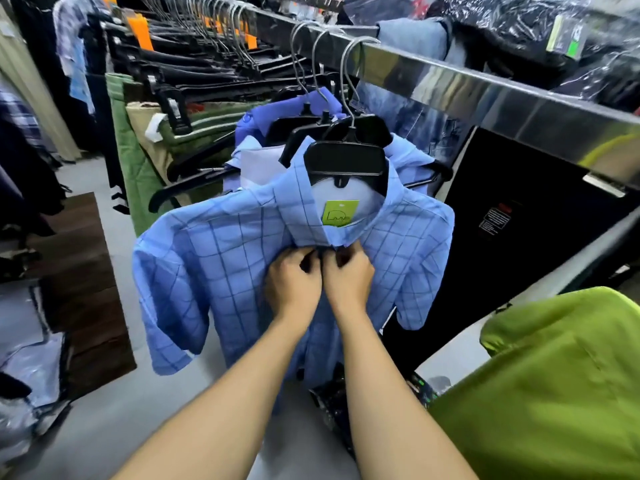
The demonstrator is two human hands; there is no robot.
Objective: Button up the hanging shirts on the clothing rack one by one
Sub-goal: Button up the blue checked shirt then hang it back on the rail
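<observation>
Both hands (320, 278) over shirt (214, 258) btn.

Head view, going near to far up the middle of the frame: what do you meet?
Left hand and right hand at the placket → blue checked shirt collar → green tag → black hanger → steel rail.

There is one view only, from a wide-angle camera on the person's head, looking forward and down along both bare forearms. It sits close: the left hand (292, 284) and right hand (348, 280) meet near the middle of the frame at the shirt (214, 271), just under its collar. The rail (485, 95) runs from the right edge away to the upper left, bent by the lens. The floor (114, 420) shows low on the left, and a green cloth (554, 393) crowds the lower right corner.
</observation>
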